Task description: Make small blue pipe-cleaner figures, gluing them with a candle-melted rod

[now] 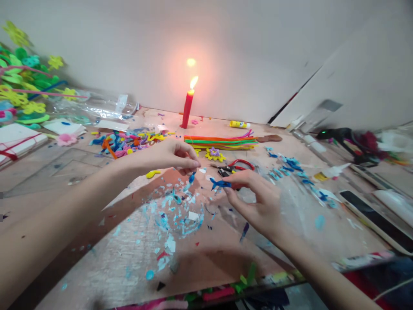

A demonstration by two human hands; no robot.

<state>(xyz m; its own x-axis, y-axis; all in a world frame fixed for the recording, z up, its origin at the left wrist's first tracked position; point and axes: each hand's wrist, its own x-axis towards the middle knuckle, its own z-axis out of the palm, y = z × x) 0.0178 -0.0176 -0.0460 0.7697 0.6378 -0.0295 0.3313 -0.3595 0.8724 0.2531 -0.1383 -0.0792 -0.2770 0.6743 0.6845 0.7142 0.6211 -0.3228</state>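
A small dark blue shape [219, 184] with pointed ends is pinched between the thumb and fingers of my right hand [254, 198]. My left hand [180, 159] is closed, thumb against fingers, with a small blue piece [192, 178] at or just under its fingertips; whether it is gripped is unclear. Beneath the hands, light blue flecks and paint marks [164, 215] cover part of the wooden table [129, 258]. Red-handled pliers [241, 162] lie just beyond my right hand. Behind my left hand a lit red candle [187, 110] stands upright.
Colored pipe cleaners [222, 142] lie beyond the hands, near a yellow glue stick [239, 125]. A pile of bright bits [129, 142] is at the left. Small blue pieces [292, 164] and a glue bottle [332, 172] are at the right, with a dark phone-like object [374, 217].
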